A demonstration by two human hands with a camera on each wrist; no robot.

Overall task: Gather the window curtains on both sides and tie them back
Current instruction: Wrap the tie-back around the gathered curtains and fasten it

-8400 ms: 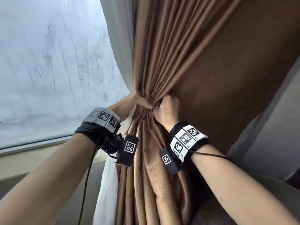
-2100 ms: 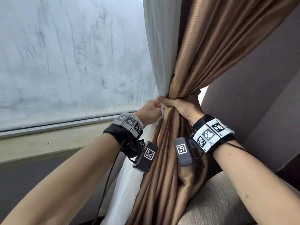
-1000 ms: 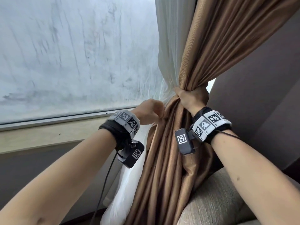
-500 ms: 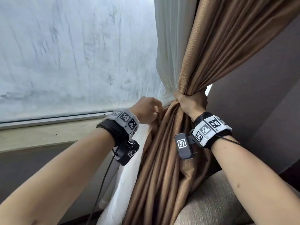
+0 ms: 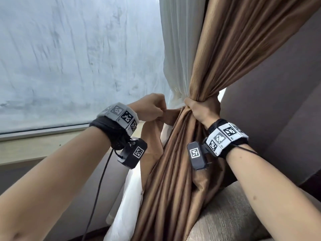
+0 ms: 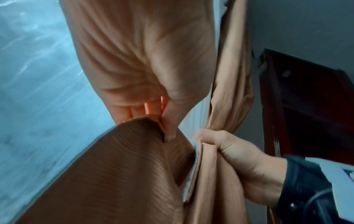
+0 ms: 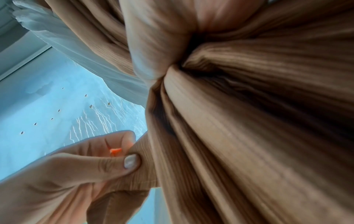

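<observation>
The brown curtain point(image 5: 217, 58) is gathered into one bunch, with a white sheer curtain point(image 5: 177, 49) hanging behind it on the window side. My right hand point(image 5: 199, 106) grips the bunch at its narrowest point, fingers wrapped round the folds. It appears again in the left wrist view point(image 6: 210, 144). Just left of it, my left hand point(image 5: 160, 113) pinches a loose flap of the same brown fabric point(image 5: 151, 136) between thumb and fingers point(image 7: 130, 160). I cannot tell whether the flap is a tie band or the curtain's edge.
Frosted window glass point(image 5: 69, 58) fills the left, with a pale sill point(image 5: 43, 145) below it. A grey upholstered seat point(image 5: 225, 214) sits under my right arm, beside a grey wall point(image 5: 278, 84). A black cable point(image 5: 99, 188) hangs from my left wrist.
My left hand has drawn the brown flap slightly left, away from the bunch. My right hand has kept its grip on the bunch at about the same place.
</observation>
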